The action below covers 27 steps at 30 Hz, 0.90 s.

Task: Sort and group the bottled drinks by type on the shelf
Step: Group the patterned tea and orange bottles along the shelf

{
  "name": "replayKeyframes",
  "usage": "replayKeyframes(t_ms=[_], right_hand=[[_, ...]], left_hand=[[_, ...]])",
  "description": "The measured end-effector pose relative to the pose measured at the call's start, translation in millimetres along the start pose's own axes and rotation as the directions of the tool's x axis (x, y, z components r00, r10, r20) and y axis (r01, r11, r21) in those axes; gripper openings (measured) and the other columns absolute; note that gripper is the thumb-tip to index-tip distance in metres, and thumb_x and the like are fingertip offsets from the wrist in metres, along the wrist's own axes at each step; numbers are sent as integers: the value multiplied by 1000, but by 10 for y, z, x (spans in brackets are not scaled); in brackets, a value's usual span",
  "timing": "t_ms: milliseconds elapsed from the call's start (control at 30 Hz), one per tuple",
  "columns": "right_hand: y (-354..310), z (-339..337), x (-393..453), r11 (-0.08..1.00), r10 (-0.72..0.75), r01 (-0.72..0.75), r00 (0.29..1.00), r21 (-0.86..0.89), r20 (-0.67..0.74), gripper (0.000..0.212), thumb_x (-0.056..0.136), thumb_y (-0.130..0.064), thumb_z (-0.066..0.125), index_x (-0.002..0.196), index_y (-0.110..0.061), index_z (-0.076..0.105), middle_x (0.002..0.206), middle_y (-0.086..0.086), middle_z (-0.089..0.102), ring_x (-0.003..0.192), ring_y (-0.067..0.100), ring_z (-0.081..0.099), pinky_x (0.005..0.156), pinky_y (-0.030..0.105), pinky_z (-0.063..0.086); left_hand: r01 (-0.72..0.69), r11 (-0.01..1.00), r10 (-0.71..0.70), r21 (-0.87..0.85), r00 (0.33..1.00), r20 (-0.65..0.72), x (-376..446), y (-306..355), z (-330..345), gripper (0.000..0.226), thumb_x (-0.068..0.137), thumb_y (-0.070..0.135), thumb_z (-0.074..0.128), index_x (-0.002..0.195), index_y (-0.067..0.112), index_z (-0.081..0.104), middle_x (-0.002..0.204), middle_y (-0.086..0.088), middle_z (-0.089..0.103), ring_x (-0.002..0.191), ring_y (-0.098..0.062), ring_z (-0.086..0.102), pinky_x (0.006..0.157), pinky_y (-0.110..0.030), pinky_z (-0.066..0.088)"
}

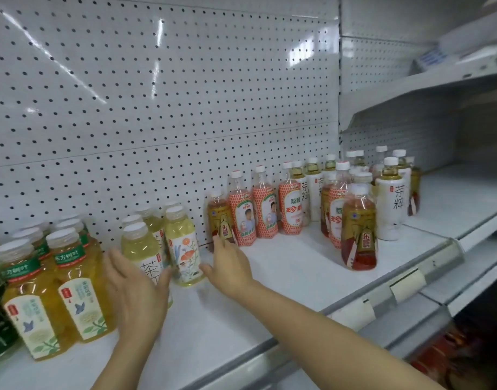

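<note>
My left hand (135, 296) is spread flat, fingers straight and apart, its palm against the front of a pale yellow tea bottle (139, 249) with a white cap; nothing is clamped in it. My right hand (230, 266) reaches in with fingers straight and loosely apart, holding nothing; its fingertips lie just beside the floral-label bottle (184, 246), which holds a light yellow drink, and just below a small amber bottle with a gold label (220, 220) at the pegboard; whether they touch either one I cannot tell. All the drinks stand upright on the white shelf (284, 277). At the far left is a cluster of green-banded bottles (73, 282) filled with golden-yellow tea, bird labels facing out; the pale yellow group stands just right of them. Further right, against the pegboard (157, 108), stand the orange-patterned bottles (265, 204) with white caps; beyond them a mixed crowd: a white-sleeved bottle (390, 198) with yellowish liquid showing at the neck, and at the front a reddish-brown drink in a gold-labelled bottle (359, 229). Price-tag holders (407, 282) run along the shelf edge.
</note>
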State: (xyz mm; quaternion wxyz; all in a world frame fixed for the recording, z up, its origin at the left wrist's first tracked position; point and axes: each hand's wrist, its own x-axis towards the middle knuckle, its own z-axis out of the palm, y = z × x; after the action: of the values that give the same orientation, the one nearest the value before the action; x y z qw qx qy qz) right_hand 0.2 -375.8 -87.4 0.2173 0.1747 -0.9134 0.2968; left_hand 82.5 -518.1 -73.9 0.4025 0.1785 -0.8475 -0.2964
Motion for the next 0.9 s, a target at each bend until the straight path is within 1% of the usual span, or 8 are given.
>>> replayKeyframes(t_ms=[67, 133, 267, 433, 600, 733, 800, 900], right_hand=[[139, -238, -138, 992, -86, 80, 994, -93, -61, 54, 89, -36, 60, 132, -8, 44, 125, 11, 56, 114, 30, 51, 95, 39, 43], [282, -455, -276, 980, -134, 116, 986, -163, -103, 49, 89, -35, 58, 129, -9, 47, 125, 10, 57, 114, 29, 50, 97, 38, 39], [594, -798, -543, 960, -145, 105, 980, -258, -139, 46, 89, -36, 57, 126, -9, 53, 122, 9, 59, 112, 29, 52, 97, 39, 39], [1045, -1216, -873, 946, -133, 77, 978, -314, -159, 42, 90, -37, 55, 123, -11, 57, 118, 7, 63, 111, 27, 52, 97, 38, 38], [1568, -1642, -1170, 931, -130, 47, 969, -363, -208, 34, 80, -35, 66, 106, -14, 67, 96, 3, 68, 92, 26, 61, 81, 38, 49], [1999, -2011, -1361, 933, -100, 16, 971, -359, -216, 26, 79, -34, 65, 101, -19, 65, 96, -1, 67, 92, 23, 59, 79, 36, 47], [2198, -2167, -1423, 929, -82, -3, 973, -370, -216, 28, 77, -33, 68, 101, -18, 67, 95, 0, 68, 90, 23, 60, 78, 37, 48], [2509, -2346, -1453, 918, -56, -30, 977, -395, -205, 31, 75, -31, 71, 101, -14, 69, 94, 3, 70, 89, 27, 63, 77, 40, 51]], left_hand=[[-159, 984, 165, 80, 983, -78, -57, 112, -9, 104, 75, 28, 82, 151, 1, 16, 158, -23, 20, 146, -41, 19, 117, -55, 24], [-270, 954, 282, 132, 956, -78, -112, 249, 45, 97, 76, 28, 82, 148, -1, 24, 155, -26, 25, 144, -42, 22, 116, -57, 24], [-328, 936, 322, 130, 944, 69, -337, 583, 306, 85, 81, 31, 77, 147, 0, 34, 154, -23, 31, 142, -42, 26, 115, -55, 25], [-345, 937, 328, 51, 921, 210, -743, 1084, 640, 75, 90, 40, 66, 149, 6, 34, 154, -16, 34, 142, -34, 30, 117, -45, 27], [-309, 949, 314, -66, 901, 299, -1197, 1705, 989, 71, 95, 44, 57, 151, 9, 29, 157, -12, 29, 142, -29, 28, 117, -40, 26], [-270, 954, 301, -133, 877, 375, -1549, 2164, 1283, 66, 96, 42, 55, 148, 9, 31, 153, -11, 33, 138, -29, 34, 112, -40, 33], [-231, 960, 276, -157, 872, 404, -1679, 2389, 1418, 69, 94, 43, 58, 147, 9, 30, 150, -12, 35, 135, -30, 37, 108, -40, 37], [-128, 972, 203, -199, 882, 424, -1781, 2722, 1618, 87, 88, 49, 65, 150, 7, 22, 149, -14, 36, 134, -33, 39, 105, -43, 40]])
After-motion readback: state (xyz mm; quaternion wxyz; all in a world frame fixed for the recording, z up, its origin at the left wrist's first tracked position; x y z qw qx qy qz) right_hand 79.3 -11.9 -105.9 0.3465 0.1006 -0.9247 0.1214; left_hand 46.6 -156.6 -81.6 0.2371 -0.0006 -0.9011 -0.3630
